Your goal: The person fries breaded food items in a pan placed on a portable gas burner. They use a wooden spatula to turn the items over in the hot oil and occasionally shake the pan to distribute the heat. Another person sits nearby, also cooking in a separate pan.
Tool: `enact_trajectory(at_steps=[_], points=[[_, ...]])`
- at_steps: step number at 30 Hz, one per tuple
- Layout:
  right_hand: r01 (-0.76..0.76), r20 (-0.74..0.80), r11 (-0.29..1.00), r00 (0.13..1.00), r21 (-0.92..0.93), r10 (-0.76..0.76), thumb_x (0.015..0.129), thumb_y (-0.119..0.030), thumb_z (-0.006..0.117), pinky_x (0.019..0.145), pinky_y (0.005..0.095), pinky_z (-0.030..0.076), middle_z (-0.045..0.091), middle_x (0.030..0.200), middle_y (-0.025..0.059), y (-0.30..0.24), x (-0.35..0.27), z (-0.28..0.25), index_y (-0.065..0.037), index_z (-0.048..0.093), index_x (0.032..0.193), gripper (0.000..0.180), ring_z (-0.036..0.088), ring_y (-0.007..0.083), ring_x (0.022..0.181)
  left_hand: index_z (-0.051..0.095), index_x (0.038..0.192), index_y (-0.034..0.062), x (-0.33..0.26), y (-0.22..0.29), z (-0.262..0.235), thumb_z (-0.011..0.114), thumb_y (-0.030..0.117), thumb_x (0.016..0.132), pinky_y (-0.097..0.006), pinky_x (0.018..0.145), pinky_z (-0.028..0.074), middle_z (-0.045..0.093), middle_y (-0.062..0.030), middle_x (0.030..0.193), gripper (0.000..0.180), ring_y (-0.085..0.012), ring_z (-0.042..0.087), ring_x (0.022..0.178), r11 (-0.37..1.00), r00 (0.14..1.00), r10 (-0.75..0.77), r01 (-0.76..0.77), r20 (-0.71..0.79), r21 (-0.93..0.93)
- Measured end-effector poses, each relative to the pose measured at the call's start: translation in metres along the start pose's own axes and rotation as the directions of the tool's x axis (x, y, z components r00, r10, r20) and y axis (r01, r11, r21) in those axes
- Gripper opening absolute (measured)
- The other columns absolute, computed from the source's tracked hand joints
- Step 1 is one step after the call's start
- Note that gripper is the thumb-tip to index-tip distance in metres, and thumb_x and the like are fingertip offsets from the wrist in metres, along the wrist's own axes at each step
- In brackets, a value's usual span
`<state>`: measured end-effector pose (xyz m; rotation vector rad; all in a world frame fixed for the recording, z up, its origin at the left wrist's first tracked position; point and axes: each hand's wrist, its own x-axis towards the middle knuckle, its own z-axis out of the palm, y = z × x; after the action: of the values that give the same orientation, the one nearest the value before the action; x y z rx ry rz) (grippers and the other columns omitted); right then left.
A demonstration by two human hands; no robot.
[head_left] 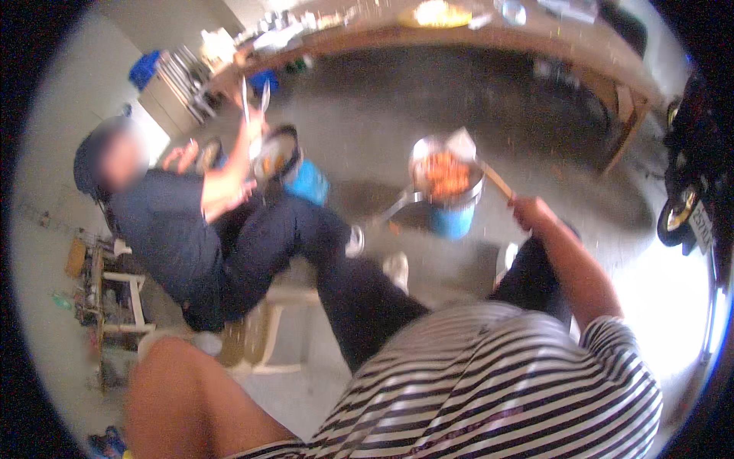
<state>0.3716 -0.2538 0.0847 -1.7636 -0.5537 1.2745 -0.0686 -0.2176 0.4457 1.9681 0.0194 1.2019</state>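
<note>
My right hand (531,214) is closed round the handle of a wooden spatula (498,180). Its broad, pale blade rests at the far rim of a metal pan (417,157). Reddish-orange pieces of food (446,176) lie heaped in the pan; motion blur hides what they are. Under the pan stands a light-blue, round base (451,220), and the pan's handle (399,204) sticks out toward the near left. My left arm (180,382) is bent at the lower left, with its hand out of view.
At left a seated person (168,245) in dark clothes holds a tong-like tool over another pan (284,153) beside a blue base (308,183). A long wooden table (428,36) carries dishes along the far side. A motorbike (680,206) stands at far right.
</note>
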Motion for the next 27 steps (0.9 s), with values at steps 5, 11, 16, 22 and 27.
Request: enact_trajectory(at_steps=[5,11,16,22,27], points=[[0.072,0.028,0.987,0.997,-0.142,-0.069,0.091,-0.043,0.048,0.037,0.027,0.031,0.044,0.056,0.0004,-0.02,-0.051,0.035,-0.006,0.059,0.092,0.039,0.039,0.0115,0.041,0.053,0.099,-0.0041,-0.008,-0.006,-0.024,0.055,0.006,0.084,-0.042,0.066,0.046,0.057,-0.0191,0.088,0.018,-0.0356,0.055,0.076,0.982,0.975,-0.081,0.114,-0.207,0.152],[-0.059,-0.003,0.996,0.998,-0.073,0.059,0.091,-0.043,0.049,0.036,0.0265,0.031,0.043,0.055,-0.0002,-0.01,-0.043,0.027,-0.006,0.058,0.092,0.038,0.037,0.0112,0.039,0.053,0.098,-0.0036,-0.012,-0.009,-0.039,0.054,0.006,0.084,-0.042,0.066,0.046,0.057,-0.0185,0.087,0.017,-0.0346,0.055,0.076,0.969,0.952,-0.113,0.169,-0.283,0.179],[-0.092,0.021,0.996,0.996,-0.009,0.092,0.09,-0.046,0.05,0.035,0.0268,0.03,0.042,0.053,-0.0006,-0.008,-0.031,0.029,-0.009,0.055,0.093,0.038,0.037,0.0123,0.037,0.053,0.098,-0.0032,-0.022,-0.005,-0.052,0.054,0.007,0.084,-0.041,0.067,0.046,0.058,-0.0179,0.087,0.017,-0.0337,0.055,0.076,0.959,0.934,-0.146,0.214,-0.326,0.183],[-0.089,0.078,0.996,0.993,-0.016,0.09,0.09,-0.047,0.049,0.035,0.0268,0.03,0.042,0.052,-0.0012,0.0,-0.024,0.018,-0.011,0.054,0.092,0.037,0.038,0.0121,0.037,0.054,0.098,-0.0027,-0.022,0.004,-0.059,0.054,0.007,0.084,-0.041,0.067,0.046,0.058,-0.0172,0.087,0.017,-0.0326,0.055,0.076,0.957,0.926,-0.154,0.227,-0.345,0.182],[-0.128,0.09,0.992,0.988,-0.013,0.128,0.091,-0.046,0.048,0.035,0.0271,0.03,0.041,0.052,-0.0019,0.002,-0.018,0.021,-0.011,0.052,0.092,0.036,0.038,0.0125,0.037,0.054,0.097,-0.0023,-0.028,0.013,-0.062,0.054,0.008,0.084,-0.04,0.067,0.046,0.058,-0.0166,0.087,0.017,-0.0317,0.055,0.076,0.952,0.914,-0.166,0.247,-0.369,0.183]])
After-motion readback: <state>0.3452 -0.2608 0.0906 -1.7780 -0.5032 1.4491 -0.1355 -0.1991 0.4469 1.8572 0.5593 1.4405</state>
